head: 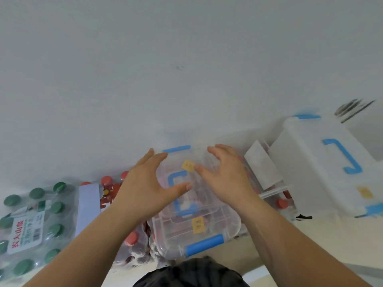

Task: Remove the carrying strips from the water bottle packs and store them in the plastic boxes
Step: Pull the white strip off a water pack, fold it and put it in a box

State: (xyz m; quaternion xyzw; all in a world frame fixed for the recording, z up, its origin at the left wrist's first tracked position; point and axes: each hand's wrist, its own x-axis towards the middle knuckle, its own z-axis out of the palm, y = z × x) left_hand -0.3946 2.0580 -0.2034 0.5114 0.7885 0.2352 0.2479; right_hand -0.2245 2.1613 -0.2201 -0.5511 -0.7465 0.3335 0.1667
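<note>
Two hands (149,183) (226,177) over clear box (217,224)

Likely storeroom: water bottle packs (31,220), plastic boxes (310,175) along white wall (186,59).

Flat, even daylight (no hard shadows), soft blur, wide-angle bending at edges.

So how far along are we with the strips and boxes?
Done: the clear box has its lid on, and something reddish shows dimly inside. In hand: the left hand and right hand spread open over that lid; contact is unclear. Left: a white strip still sits by the green-capped pack, and red-capped bottles lie under the box.
</note>
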